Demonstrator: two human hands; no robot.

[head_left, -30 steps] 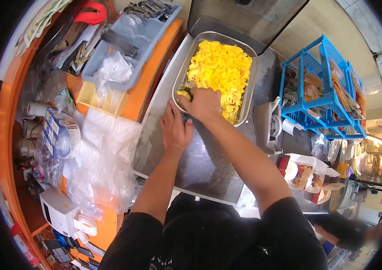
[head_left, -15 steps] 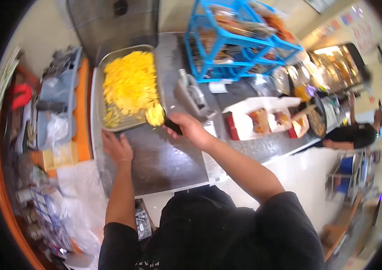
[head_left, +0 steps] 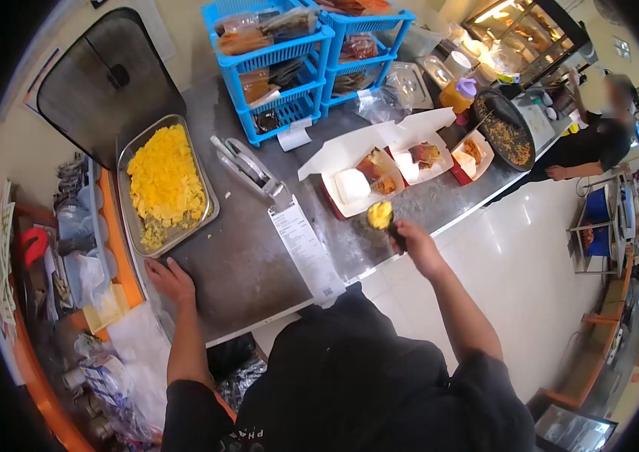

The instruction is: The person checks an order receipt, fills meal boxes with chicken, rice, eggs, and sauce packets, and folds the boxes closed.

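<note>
My right hand (head_left: pixel 414 245) is closed round the dark handle of a scoop, whose bowl (head_left: pixel 380 216) carries a clump of yellow food. The scoop is held just in front of an open red-and-white box (head_left: pixel 327 200) with white rice and other food inside. Two more filled boxes, one in the middle (head_left: pixel 419 178) and one at the right (head_left: pixel 483 172), stand beside it. My left hand (head_left: pixel 172 282) lies with fingers apart at the counter's left edge, below a metal tray (head_left: pixel 212 202) heaped with yellow food (head_left: pixel 165 177).
Blue stacked baskets (head_left: pixel 282 56) hold packets at the back. A metal dispenser (head_left: pixel 248 169) and a long printed paper (head_left: pixel 304 245) lie on the counter. A dark pan (head_left: pixel 504 129) and a bottle (head_left: pixel 457 96) are at the right, where another person (head_left: pixel 587 147) stands.
My right hand has lifted the scoop out of the tray and carried yellow food rightwards to the boxes. My left hand stays near the tray. The view has turned right.
</note>
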